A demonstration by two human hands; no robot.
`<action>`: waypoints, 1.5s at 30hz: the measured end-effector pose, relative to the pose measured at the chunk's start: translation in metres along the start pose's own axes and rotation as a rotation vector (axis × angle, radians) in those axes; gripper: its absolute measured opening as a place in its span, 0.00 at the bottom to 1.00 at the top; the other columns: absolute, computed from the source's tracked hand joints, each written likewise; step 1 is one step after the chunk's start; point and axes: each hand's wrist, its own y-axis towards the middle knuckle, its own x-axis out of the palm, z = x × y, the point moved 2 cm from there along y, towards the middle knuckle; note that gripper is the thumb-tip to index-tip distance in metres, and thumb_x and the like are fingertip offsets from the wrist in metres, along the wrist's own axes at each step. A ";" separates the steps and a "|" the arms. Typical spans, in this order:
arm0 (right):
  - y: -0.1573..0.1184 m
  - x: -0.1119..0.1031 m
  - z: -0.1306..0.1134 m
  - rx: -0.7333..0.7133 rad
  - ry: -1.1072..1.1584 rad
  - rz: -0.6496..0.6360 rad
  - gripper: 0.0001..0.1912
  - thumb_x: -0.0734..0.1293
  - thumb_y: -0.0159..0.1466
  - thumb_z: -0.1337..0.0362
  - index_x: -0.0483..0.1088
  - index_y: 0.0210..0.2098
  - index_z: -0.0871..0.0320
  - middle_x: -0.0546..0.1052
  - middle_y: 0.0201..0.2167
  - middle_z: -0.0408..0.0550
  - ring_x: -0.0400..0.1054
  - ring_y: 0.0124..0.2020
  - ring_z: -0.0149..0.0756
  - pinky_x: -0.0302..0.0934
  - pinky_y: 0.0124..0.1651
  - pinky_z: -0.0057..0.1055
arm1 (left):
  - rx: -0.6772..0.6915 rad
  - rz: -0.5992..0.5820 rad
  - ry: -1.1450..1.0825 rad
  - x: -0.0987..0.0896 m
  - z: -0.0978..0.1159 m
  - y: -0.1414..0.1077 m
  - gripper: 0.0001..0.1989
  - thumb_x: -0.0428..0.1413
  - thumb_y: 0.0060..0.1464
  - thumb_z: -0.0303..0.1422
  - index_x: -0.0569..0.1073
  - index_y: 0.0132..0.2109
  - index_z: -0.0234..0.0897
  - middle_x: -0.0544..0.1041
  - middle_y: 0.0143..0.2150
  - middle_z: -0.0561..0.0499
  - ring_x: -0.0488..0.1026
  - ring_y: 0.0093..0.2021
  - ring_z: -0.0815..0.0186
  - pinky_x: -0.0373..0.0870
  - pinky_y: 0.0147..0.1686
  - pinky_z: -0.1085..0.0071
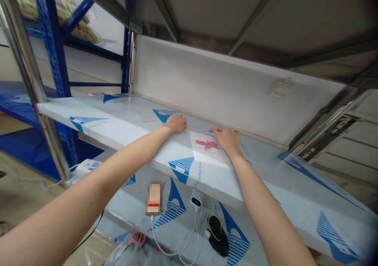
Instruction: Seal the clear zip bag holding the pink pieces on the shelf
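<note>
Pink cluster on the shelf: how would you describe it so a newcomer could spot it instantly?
Find the white shelf board covered in blue-printed film. On it, between the left hand and the right hand, lies a white sheet of paper. The small pink pieces heaped on that sheet are the only pink thing on the board.

"Protective Film" is printed on the blue-white shelf film [191, 178].

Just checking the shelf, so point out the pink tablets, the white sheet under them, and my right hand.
Pink tablets [206, 144]: head view, middle of the pile.
White sheet [210, 158]: head view, bare paper below the pile.
Right hand [226, 139]: head view, back of the hand.
</note>
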 end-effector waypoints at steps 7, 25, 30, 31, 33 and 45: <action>0.003 -0.005 0.008 0.019 0.049 0.144 0.21 0.59 0.70 0.57 0.81 0.40 0.59 0.79 0.31 0.59 0.73 0.39 0.49 0.53 0.52 0.47 | 0.006 0.119 -0.003 -0.001 -0.011 0.001 0.19 0.48 0.56 0.20 0.75 0.52 0.27 0.74 0.55 0.34 0.68 0.58 0.53 0.62 0.59 0.65; 0.013 0.003 -0.011 0.006 1.126 -0.073 0.14 0.74 0.51 0.53 0.76 0.29 0.57 0.80 0.31 0.49 0.73 0.35 0.40 0.64 0.46 0.37 | 0.442 0.381 -0.719 -0.010 0.043 -0.011 0.10 0.56 0.61 0.31 0.77 0.46 0.31 0.80 0.37 0.46 0.75 0.36 0.67 0.68 0.40 0.74; 0.015 0.005 -0.002 0.093 1.164 -0.036 0.09 0.74 0.50 0.60 0.75 0.28 0.57 0.79 0.29 0.48 0.73 0.34 0.38 0.64 0.46 0.35 | 0.461 0.304 -0.623 -0.012 0.036 -0.006 0.08 0.54 0.60 0.27 0.78 0.37 0.32 0.81 0.37 0.47 0.74 0.38 0.66 0.67 0.41 0.72; 0.015 0.006 0.000 0.092 1.168 -0.032 0.08 0.74 0.51 0.60 0.75 0.28 0.57 0.79 0.30 0.49 0.73 0.35 0.39 0.64 0.46 0.36 | 0.473 0.277 -0.598 -0.011 0.036 -0.005 0.08 0.54 0.60 0.26 0.78 0.35 0.32 0.80 0.35 0.47 0.74 0.36 0.66 0.66 0.41 0.72; 0.016 0.010 0.003 0.073 1.172 -0.020 0.10 0.73 0.51 0.59 0.75 0.32 0.57 0.79 0.32 0.50 0.72 0.36 0.40 0.64 0.47 0.37 | 0.488 0.228 -0.587 -0.009 0.035 -0.005 0.08 0.54 0.59 0.25 0.78 0.34 0.32 0.80 0.32 0.48 0.73 0.33 0.67 0.66 0.37 0.72; 0.011 -0.010 -0.003 0.034 0.947 0.354 0.15 0.69 0.57 0.54 0.66 0.39 0.54 0.72 0.40 0.46 0.66 0.32 0.33 0.62 0.42 0.34 | 0.387 0.253 -0.936 -0.010 0.025 -0.002 0.10 0.52 0.63 0.28 0.67 0.31 0.32 0.75 0.26 0.51 0.69 0.19 0.75 0.64 0.23 0.79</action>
